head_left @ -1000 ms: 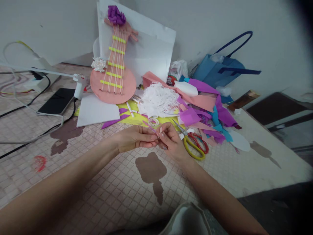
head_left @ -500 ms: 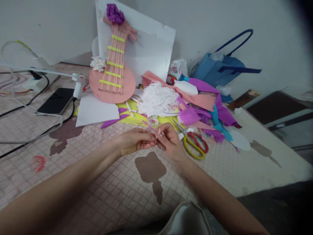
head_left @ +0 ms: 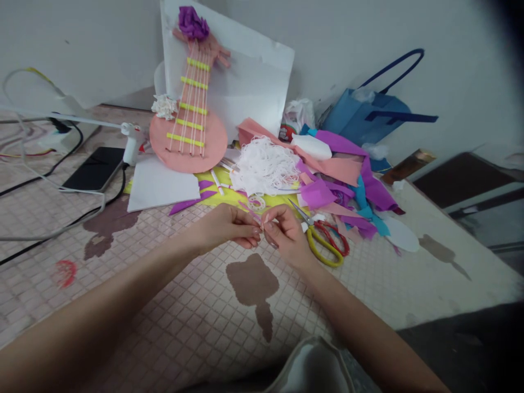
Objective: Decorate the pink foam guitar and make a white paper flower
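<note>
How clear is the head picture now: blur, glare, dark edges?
Head view: the picture's upper right corner falls to black; head view: the thin pink strip at the right hand looks soft; head view: faint glow low on the white board.

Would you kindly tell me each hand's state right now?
Left hand: curled beside a thin pinkish strip; grip cannot be told.
Right hand: closed, fingertips apparently pinching that strip.

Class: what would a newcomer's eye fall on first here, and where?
Probably the pink guitar model at the back, topped by a crumpled purple piece. Next, the white string heaped at centre; in front of it, left hand and right hand meet at a thin pink strip.
</note>
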Available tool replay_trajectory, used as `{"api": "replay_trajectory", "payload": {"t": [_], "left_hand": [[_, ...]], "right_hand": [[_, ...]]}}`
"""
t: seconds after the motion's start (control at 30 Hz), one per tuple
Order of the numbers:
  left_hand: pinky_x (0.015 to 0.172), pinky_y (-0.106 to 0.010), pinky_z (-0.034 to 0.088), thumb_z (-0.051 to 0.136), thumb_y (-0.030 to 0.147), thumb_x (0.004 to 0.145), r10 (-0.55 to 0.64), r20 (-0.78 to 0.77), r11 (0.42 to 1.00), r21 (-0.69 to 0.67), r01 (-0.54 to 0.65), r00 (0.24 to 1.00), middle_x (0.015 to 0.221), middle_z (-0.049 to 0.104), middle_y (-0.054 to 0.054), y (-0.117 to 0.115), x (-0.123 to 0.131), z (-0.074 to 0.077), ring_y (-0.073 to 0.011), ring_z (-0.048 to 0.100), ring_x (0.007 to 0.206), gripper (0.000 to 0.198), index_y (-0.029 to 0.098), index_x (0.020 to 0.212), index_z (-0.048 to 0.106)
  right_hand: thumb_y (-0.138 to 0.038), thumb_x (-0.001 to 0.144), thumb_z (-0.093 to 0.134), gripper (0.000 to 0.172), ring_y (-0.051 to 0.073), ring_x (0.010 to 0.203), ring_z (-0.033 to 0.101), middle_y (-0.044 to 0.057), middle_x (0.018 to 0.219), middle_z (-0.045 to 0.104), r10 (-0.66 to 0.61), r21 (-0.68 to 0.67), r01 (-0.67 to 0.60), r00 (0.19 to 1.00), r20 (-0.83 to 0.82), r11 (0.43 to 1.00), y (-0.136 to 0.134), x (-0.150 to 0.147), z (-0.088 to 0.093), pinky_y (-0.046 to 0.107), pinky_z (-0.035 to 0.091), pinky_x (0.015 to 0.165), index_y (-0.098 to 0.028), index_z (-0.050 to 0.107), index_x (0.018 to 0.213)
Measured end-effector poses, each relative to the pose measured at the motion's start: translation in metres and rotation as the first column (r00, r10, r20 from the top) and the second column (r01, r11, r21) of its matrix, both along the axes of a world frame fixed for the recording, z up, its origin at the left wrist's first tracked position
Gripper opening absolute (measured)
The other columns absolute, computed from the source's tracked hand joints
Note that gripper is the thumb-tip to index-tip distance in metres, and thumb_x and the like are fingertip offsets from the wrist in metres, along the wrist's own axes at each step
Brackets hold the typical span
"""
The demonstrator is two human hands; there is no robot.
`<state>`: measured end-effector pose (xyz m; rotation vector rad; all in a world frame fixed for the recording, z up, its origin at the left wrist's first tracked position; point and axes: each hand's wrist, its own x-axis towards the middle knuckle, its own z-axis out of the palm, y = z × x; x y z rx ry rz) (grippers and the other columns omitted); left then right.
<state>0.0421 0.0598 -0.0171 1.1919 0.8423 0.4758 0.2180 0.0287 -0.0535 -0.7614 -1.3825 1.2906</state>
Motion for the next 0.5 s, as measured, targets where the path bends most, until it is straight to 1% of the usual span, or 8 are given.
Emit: {"api": "replay_trajectory", "payload": {"t": [0.07,0.23,0.33,0.43,0.5], "left_hand": [[0.063,-0.019,0.055,0.069,0.02,0.073,-0.002,-0.034,0.999,0.042,0.004,0.999,0.07,0.07,-0.002,-0.0004,0.001,0.0012,-0.0086,0.065,0.062,0.011,0.011,0.078,0.069],[0.062,-0.02,0.056,0.065,0.016,0.074,-0.004,-0.047,0.994,0.106,0.009,0.999,0.068,0.069,-0.002,-0.0021,0.0027,0.0063,-0.0098,0.066,0.064,0.008,0.011,0.078,0.068],[0.061,-0.022,0.056,0.062,0.017,0.075,-0.001,-0.097,0.987,0.163,0.017,0.995,0.066,0.068,-0.002,-0.0043,0.0028,0.0096,-0.01,0.065,0.061,0.008,0.01,0.076,0.067],[0.056,-0.021,0.053,0.061,0.019,0.074,0.011,-0.158,0.963,0.267,0.032,0.987,0.061,0.065,0.0,-0.0072,0.0026,0.0103,-0.0087,0.062,0.055,0.009,0.011,0.073,0.064],[0.051,-0.018,0.049,0.059,0.017,0.072,0.038,-0.191,0.933,0.357,0.034,0.981,0.057,0.061,0.002,-0.0094,0.0033,0.0087,-0.0073,0.058,0.051,0.006,0.012,0.07,0.062]], "right_hand": [[-0.03,0.085,0.057,0.012,0.003,0.046,0.032,-0.005,0.078,0.047,0.001,-0.002,-0.001,1.0,0.026,1.0,-0.0003,-0.0001,-0.0003,0.019,0.025,0.041,-0.024,0.046,0.087],[-0.033,0.085,0.056,0.014,0.004,0.048,0.033,-0.004,0.076,0.046,-0.023,0.005,0.023,0.994,0.102,1.0,-0.0004,0.001,-0.0003,0.02,0.026,0.043,-0.024,0.046,0.088],[-0.032,0.086,0.054,0.011,0.004,0.048,0.032,-0.004,0.077,0.046,-0.022,0.021,0.019,0.99,0.139,1.0,-0.0013,0.0013,0.0004,0.02,0.026,0.043,-0.024,0.046,0.089],[-0.03,0.088,0.051,0.008,0.006,0.052,0.036,-0.003,0.078,0.046,-0.033,0.072,0.019,0.981,0.193,0.997,-0.0027,0.0008,0.0026,0.021,0.029,0.047,-0.023,0.047,0.089],[-0.03,0.088,0.051,0.007,0.007,0.055,0.038,-0.003,0.08,0.048,-0.042,0.103,0.018,0.972,0.23,0.995,-0.0035,0.0005,0.0039,0.021,0.031,0.049,-0.023,0.048,0.088]]}}
